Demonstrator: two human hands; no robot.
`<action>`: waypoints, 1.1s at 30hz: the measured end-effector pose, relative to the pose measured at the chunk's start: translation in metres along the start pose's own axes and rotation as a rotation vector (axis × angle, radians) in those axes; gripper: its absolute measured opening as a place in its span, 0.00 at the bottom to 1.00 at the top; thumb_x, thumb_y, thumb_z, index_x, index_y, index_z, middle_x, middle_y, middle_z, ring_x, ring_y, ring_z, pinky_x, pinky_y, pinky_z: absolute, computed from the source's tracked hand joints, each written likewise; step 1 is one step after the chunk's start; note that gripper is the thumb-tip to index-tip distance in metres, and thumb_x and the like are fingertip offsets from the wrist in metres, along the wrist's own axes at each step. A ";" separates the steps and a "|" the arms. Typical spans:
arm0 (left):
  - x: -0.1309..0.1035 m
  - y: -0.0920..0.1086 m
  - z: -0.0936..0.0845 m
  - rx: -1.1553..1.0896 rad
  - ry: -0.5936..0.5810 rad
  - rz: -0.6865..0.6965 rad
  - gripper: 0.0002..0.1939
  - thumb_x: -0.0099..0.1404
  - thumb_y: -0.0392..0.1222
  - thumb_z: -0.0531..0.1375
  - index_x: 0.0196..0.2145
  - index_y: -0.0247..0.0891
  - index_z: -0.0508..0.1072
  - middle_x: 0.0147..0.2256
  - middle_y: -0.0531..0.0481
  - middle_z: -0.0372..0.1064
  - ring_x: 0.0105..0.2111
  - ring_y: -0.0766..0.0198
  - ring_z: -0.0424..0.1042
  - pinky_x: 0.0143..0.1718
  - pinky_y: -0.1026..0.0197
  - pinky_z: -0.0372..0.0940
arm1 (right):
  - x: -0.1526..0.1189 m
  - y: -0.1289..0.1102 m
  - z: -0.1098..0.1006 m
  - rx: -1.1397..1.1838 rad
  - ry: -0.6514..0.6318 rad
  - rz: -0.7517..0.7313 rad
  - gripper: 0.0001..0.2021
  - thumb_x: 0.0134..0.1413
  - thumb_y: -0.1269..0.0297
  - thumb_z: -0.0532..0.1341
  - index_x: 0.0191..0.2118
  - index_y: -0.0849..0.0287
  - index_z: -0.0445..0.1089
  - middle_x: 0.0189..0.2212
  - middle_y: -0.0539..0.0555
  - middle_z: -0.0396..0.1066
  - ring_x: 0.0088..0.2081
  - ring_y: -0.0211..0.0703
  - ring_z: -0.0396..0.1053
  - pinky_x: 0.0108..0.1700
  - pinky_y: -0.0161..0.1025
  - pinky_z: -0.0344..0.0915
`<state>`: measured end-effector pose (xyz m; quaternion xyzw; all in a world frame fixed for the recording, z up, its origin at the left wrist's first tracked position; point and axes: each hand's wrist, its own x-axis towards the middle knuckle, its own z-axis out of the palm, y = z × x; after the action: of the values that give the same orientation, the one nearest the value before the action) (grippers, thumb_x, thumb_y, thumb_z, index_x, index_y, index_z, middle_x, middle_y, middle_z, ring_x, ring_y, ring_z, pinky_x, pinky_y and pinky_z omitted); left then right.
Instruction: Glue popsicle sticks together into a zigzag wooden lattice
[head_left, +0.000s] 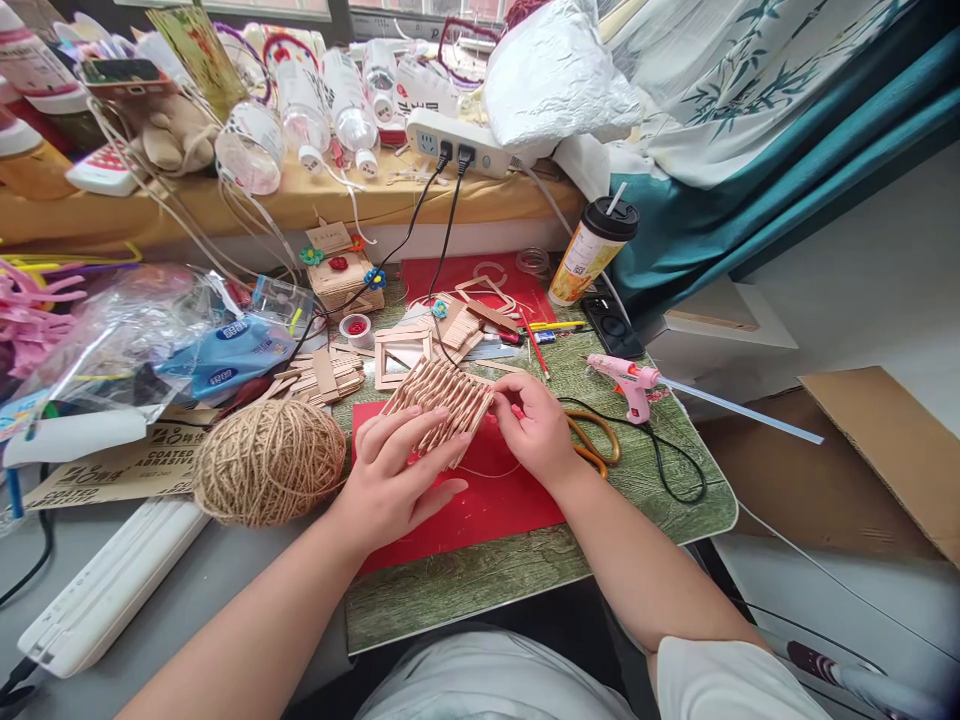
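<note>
The lattice of wooden sticks (442,405) is held a little above the red sheet (480,495), between the two hands and tilted up toward the far side. The left hand (390,480) holds its near left edge, with the fingers spread over the sticks and the thumb below. The right hand (536,425) closes its fingertips on the right corner of the lattice. The red sheet lies on a green mat (637,480). Just left of the left hand sits a ball of twine (270,460). To the right of the right hand lie orange scissors (596,440), and further right a pink glue gun (630,380). Behind the lattice lie loose wooden sticks (326,375) and small wooden frames (401,355).
</note>
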<state>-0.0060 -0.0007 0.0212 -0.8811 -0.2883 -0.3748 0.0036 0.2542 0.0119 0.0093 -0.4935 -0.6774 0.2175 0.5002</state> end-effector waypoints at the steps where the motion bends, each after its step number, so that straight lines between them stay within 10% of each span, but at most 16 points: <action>1: 0.000 0.001 0.000 0.013 -0.015 0.000 0.31 0.67 0.49 0.74 0.66 0.52 0.75 0.64 0.43 0.74 0.64 0.44 0.68 0.69 0.46 0.60 | 0.000 0.000 0.000 -0.001 0.000 -0.003 0.05 0.76 0.63 0.59 0.47 0.51 0.73 0.42 0.56 0.77 0.46 0.51 0.78 0.50 0.50 0.77; 11: -0.002 0.003 -0.002 -0.075 0.113 -0.018 0.33 0.71 0.49 0.70 0.69 0.44 0.68 0.65 0.35 0.70 0.66 0.43 0.68 0.67 0.40 0.67 | 0.001 0.001 0.001 0.017 0.003 0.010 0.05 0.75 0.63 0.60 0.47 0.52 0.73 0.43 0.57 0.77 0.47 0.52 0.78 0.50 0.49 0.76; 15: 0.002 0.003 -0.011 -0.161 0.256 -0.084 0.15 0.68 0.37 0.73 0.50 0.46 0.78 0.50 0.45 0.80 0.55 0.51 0.75 0.58 0.47 0.73 | 0.001 0.003 0.000 0.019 -0.007 0.007 0.05 0.75 0.63 0.59 0.47 0.52 0.73 0.42 0.57 0.77 0.47 0.52 0.77 0.50 0.50 0.75; 21: 0.006 0.003 -0.019 -0.307 0.230 -0.101 0.15 0.63 0.27 0.74 0.37 0.43 0.75 0.35 0.53 0.81 0.44 0.59 0.78 0.48 0.51 0.76 | 0.000 0.003 0.000 0.018 0.000 0.015 0.05 0.75 0.64 0.60 0.47 0.52 0.73 0.42 0.57 0.77 0.47 0.52 0.77 0.50 0.49 0.75; 33: 0.005 -0.001 -0.017 -0.325 0.128 -0.089 0.17 0.70 0.28 0.69 0.50 0.48 0.81 0.47 0.51 0.86 0.49 0.58 0.83 0.51 0.49 0.75 | 0.000 0.002 0.000 0.017 -0.004 0.029 0.05 0.75 0.63 0.59 0.47 0.52 0.73 0.42 0.57 0.77 0.47 0.52 0.77 0.49 0.49 0.75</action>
<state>-0.0150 -0.0012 0.0369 -0.8308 -0.2616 -0.4717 -0.1370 0.2556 0.0133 0.0079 -0.4988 -0.6693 0.2313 0.4998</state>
